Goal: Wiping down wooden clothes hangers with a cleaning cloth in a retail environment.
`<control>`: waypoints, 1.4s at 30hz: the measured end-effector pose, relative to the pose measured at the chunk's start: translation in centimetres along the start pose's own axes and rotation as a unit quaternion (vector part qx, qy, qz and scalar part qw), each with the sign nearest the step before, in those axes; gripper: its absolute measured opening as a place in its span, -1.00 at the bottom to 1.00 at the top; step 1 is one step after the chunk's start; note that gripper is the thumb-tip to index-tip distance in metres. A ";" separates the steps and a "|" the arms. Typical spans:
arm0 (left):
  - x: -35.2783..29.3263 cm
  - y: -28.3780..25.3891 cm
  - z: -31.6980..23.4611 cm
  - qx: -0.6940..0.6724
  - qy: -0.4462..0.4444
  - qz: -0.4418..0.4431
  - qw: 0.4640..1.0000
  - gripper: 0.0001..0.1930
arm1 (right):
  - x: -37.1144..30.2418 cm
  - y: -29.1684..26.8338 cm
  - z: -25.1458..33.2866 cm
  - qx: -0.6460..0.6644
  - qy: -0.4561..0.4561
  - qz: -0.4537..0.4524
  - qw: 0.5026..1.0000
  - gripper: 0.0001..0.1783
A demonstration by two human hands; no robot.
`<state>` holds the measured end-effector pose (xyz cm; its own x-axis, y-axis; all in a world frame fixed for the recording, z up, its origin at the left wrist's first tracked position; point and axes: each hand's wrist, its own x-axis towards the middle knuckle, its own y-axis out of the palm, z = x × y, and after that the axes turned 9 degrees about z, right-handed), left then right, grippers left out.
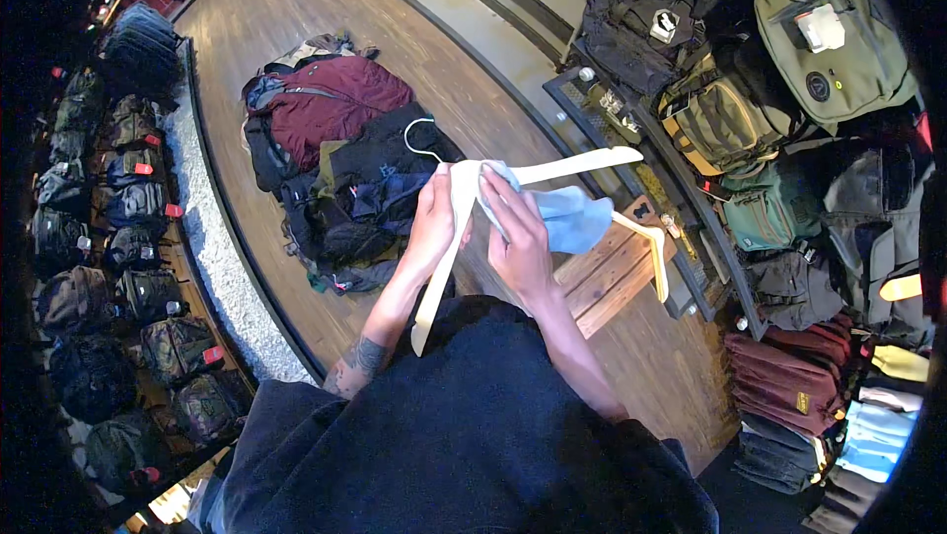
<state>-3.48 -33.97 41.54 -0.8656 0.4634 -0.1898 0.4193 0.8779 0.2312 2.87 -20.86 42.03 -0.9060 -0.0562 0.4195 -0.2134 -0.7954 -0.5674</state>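
Observation:
In front of my chest is a pale clothes hanger (582,163), tilted, with its metal hook pointing up and to the left. My left hand (430,223) is closed round the hanger near its middle, below the hook. A light blue cloth (574,221) is bunched against the hanger's middle, and its loose end hangs to the right. My right hand (518,236) presses that cloth onto the hanger with its fingers bent over it. Another pale hanger (659,263) lies at the edge of a slatted wooden stool (617,273), just right of my right hand.
A heap of dark clothes with a maroon jacket (340,105) lies on the wooden floor (434,51) ahead. Backpacks (133,199) line the left side. At right stand a glass-topped case (681,179), more bags (838,41) and folded maroon garments (789,376).

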 end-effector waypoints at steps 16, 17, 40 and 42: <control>-0.5 0.0 -0.3 0.001 0.008 0.020 1.000 -0.49 | -0.7 -5.3 -6.3 -0.159 0.061 -0.129 0.977 -0.29; -0.3 0.2 -0.3 0.001 0.008 0.024 1.000 -0.49 | -1.0 -3.9 -5.1 -0.140 0.086 -0.110 0.980 -0.30; -0.4 0.6 0.6 0.021 0.048 -0.007 0.999 -0.46 | -1.4 -6.6 -7.2 -0.146 0.095 -0.075 0.982 -0.28; 0.1 1.0 0.7 0.030 0.069 -0.030 0.997 -0.45 | -1.2 -4.2 -5.7 -0.123 0.041 -0.060 0.990 -0.24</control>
<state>-2.96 -32.92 41.09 -0.9174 0.3920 -0.0683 0.3772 0.9114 0.1644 2.75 -14.04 39.93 -0.8934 0.0875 0.4406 -0.3944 -0.6224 -0.6761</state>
